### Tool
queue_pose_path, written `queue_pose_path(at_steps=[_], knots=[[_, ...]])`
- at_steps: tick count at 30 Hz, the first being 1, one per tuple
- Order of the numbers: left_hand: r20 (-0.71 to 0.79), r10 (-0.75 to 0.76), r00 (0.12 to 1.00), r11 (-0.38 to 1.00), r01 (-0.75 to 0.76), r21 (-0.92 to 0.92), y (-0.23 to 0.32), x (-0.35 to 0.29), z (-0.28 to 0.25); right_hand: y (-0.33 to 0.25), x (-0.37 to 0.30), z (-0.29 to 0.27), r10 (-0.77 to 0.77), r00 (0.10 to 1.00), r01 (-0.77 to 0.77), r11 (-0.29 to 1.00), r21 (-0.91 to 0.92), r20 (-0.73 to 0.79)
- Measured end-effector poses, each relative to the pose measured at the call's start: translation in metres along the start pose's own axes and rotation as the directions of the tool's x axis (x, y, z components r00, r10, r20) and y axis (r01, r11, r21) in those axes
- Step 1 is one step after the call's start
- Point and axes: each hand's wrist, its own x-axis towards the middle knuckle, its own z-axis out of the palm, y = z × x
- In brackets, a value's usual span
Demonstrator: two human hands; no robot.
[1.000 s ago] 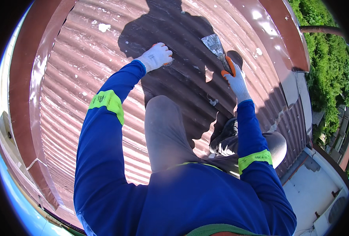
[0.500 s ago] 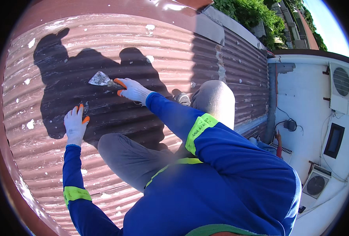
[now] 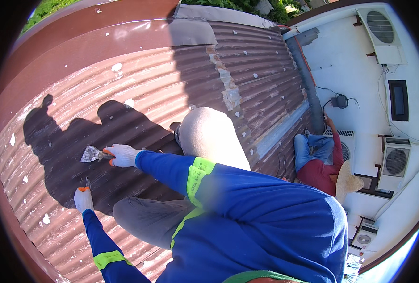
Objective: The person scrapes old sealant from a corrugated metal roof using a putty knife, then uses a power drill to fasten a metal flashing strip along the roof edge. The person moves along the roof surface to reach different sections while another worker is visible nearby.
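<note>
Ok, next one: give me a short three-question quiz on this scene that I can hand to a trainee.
1. Which hand of the camera wearer holds the scraper?
A) left
B) right
C) both

2. True or false: the co-worker near the white wall wears a black hat.

3. Fill in the word: the reddish-brown roof, with its parallel ridges and grooves, is made of ____ sheets.

Key:
1. B, the right hand.
2. False; the hat is pale and straw-coloured.
3. Corrugated.
</note>
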Motion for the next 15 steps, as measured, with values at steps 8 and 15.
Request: queue_pose_path(at_steps=[8,15], knots=[[-0.071,0.098,0.993,0.949,-0.072,0.306,-0.096,-0.103,0.096,-0.005,-0.025,-0.013,0.056,0.998,-0.055,0.996,0.076,-0.011],[0.304,0.007,0.953,0.92,-0.125,0.371,-0.125,-0.08,0.089,-0.002,-0.046,-0.017,0.134,0.99,-0.137,0.988,0.076,0.047]])
